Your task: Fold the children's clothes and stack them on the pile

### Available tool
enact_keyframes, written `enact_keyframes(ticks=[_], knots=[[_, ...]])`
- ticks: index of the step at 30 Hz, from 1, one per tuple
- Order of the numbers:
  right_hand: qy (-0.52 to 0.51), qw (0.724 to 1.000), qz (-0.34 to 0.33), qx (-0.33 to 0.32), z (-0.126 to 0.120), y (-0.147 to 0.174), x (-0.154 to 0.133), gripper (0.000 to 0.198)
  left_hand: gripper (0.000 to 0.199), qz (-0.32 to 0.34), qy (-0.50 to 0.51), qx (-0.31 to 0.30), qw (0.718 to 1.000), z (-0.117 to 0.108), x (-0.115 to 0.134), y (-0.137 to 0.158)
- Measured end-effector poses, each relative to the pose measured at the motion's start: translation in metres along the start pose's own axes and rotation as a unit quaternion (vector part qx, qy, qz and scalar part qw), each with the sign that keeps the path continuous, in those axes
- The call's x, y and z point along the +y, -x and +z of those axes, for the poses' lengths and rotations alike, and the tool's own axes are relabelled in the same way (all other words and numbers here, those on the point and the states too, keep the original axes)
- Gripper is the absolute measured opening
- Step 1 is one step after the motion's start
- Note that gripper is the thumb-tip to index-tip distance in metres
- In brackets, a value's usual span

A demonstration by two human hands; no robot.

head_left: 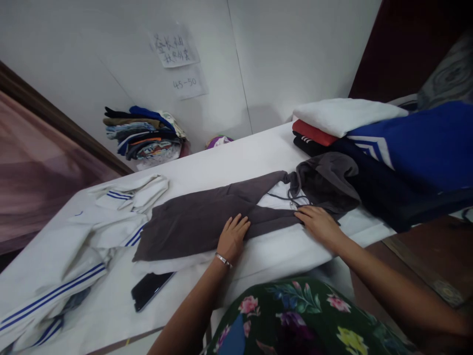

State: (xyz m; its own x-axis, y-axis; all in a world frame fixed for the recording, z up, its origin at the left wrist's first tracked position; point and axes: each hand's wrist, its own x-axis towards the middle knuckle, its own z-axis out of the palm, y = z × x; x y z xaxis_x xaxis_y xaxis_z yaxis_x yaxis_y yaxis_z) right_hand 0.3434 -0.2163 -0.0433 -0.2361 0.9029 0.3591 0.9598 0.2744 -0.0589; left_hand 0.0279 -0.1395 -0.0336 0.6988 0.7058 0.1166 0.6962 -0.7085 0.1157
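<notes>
A dark grey and white hooded jacket (199,217) lies folded lengthwise on the white table. Its hood (327,180) is to the right, with drawstrings across the white part at the neck. My left hand (233,238), with a bracelet at the wrist, rests palm down on the grey front near its lower edge, fingers stretched out. Also palm down, my right hand (318,226) lies on the fabric just below the neck opening, fingers extended. Neither hand grips anything that I can see.
White garments with blue stripes (92,231) spread over the table's left side. A dark phone (151,288) lies at the front. Clothes (417,148) are piled at the right. Beyond the far edge stands a stack of folded clothes (144,133). Paper notes (175,49) hang on the wall.
</notes>
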Motion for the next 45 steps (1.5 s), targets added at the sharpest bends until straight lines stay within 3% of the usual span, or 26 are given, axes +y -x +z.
enact_keyframes(ticks=[8,15,21,26,32,36,42,45], knots=[[-0.022,1.000,-0.006,0.011,0.008,0.025,-0.003,0.043,0.067,-0.030,0.006,-0.033,0.999,-0.001,0.002,0.015],[-0.034,0.994,0.055,0.090,0.012,0.004,-0.001,0.040,0.066,-0.041,0.023,-0.034,0.998,-0.001,0.003,0.013],[-0.013,0.999,0.017,0.042,0.021,0.012,0.013,0.032,0.064,-0.040,0.032,-0.044,0.998,0.001,0.002,0.017],[-0.020,0.998,0.015,0.060,0.024,0.025,0.014,0.033,0.064,-0.040,0.039,-0.034,0.998,-0.001,0.001,0.017],[-0.019,0.997,0.025,0.074,0.014,0.010,0.007,0.033,0.065,-0.053,0.005,-0.005,0.999,-0.003,-0.003,0.015],[-0.016,0.998,0.014,0.052,0.017,0.008,0.010,0.034,0.067,-0.055,-0.003,-0.035,0.998,-0.003,-0.003,0.020],[-0.046,0.998,-0.005,0.040,0.024,0.022,0.018,0.036,0.054,-0.039,0.087,-0.071,0.993,-0.026,-0.007,0.027],[-0.044,0.998,-0.008,0.035,0.021,0.023,0.017,0.036,0.043,-0.058,0.133,-0.011,0.989,-0.038,-0.018,0.013]])
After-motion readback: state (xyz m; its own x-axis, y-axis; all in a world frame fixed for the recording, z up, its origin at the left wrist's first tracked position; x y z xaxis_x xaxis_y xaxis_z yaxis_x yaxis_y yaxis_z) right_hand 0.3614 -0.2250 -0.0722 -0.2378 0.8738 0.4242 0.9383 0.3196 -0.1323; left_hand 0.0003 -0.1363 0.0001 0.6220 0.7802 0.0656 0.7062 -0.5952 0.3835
